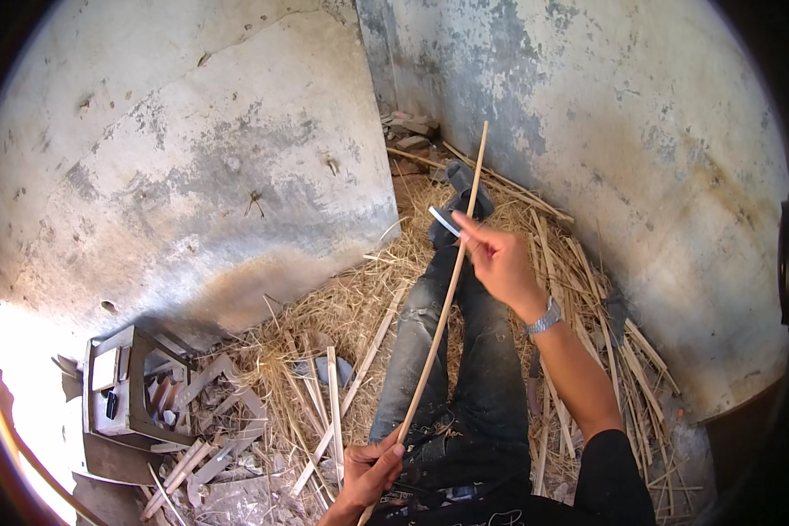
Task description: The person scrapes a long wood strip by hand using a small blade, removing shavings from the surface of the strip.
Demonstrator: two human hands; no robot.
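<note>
A long, thin bamboo strip (448,307) runs up and away from my lap, over my outstretched legs. Near its lower end my left hand (373,469) is closed around it, thumb on top. Farther along, my right hand (502,263) grips a knife (444,221), its handle hidden in the fist and the index finger stretched toward the blade. The short, bright blade lies across the strip, pointing to the left. Whether its edge bites into the strip, I cannot tell. Past the blade, the strip's far end sticks out above my shoes (470,186).
Fine shavings (324,302) cover the floor around my legs. More split strips (627,368) lie in a pile at the right, along the peeling wall (622,131). At the left stands a battered box frame (131,386). Broken bricks (412,131) fill the far corner.
</note>
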